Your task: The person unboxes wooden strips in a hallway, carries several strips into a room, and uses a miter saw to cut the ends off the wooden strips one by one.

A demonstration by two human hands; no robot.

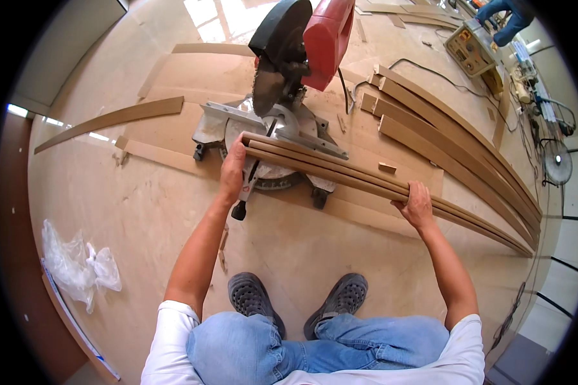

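A bundle of long brown wooden trim strips lies across the front of a miter saw, slanting away to the right. My left hand grips the bundle's left end, close to the saw's slotted base. Farther along, my right hand is wrapped round the same strips, which run on past it to the far right. The saw's black blade guard and red motor housing are raised above the strips. Its metal fence stands just behind them.
More trim boards lie on the floor at right; another strip is at left. Cardboard spreads beneath the saw. A small offcut lies behind the bundle. Plastic wrap, a fan and a person's leg are farther off.
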